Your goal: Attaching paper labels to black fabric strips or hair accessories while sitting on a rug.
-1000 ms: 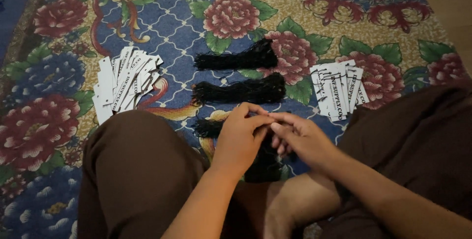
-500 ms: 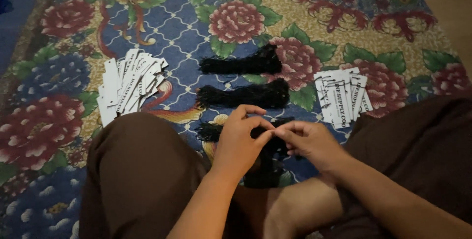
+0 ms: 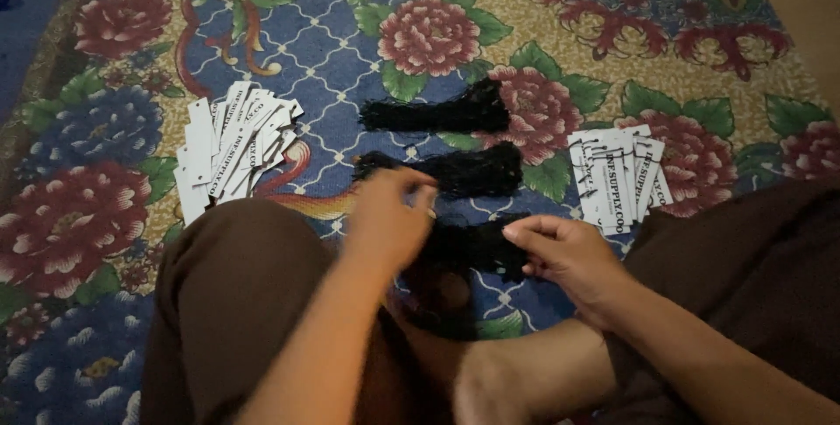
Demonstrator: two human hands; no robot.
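Item: black string bundle [image 3: 472,246], under both hands on the carpet [image 3: 367,40]. Our right hand [image 3: 569,254] pinches its end; left hand [image 3: 385,219] blurred, grip unclear. Best we separate one strand cleanly.

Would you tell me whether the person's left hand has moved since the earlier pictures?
Yes. The left hand has drawn away from the right hand, shifting left and up toward the middle black string bundle.

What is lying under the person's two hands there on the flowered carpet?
A bundle of black strings lies under the left hand and right hand on the carpet. The hands hide its ends and whatever the fingers pinch.
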